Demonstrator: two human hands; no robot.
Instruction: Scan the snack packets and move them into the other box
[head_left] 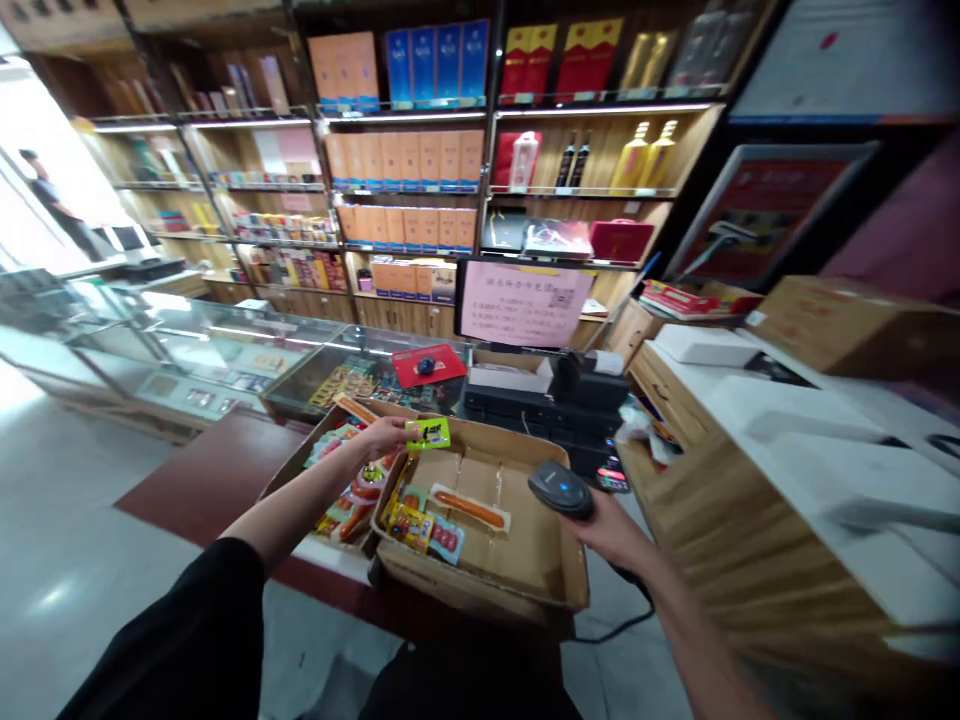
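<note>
At left, packets [369,478] fill a carton [291,472]. The left hand [386,437] pinches a green packet [430,433] by one edge, apparently to leave its print uncovered, over the far-left corner of the open box [525,540]. At right, a scanner [561,488] sits firmly gripped in the right hand [609,528], probably for steady aiming.

The handle of the scanner [559,488] is hidden by the right hand [611,528]; the right forearm [686,605] is cut off at the bottom. One end of the green packet [431,434] is covered by the left hand [384,437], and the left carton [298,458] partly by the left forearm [296,500]. Writing on the pink sign [517,305] is too small to be read. A distant person [51,195] is blurred.
</note>
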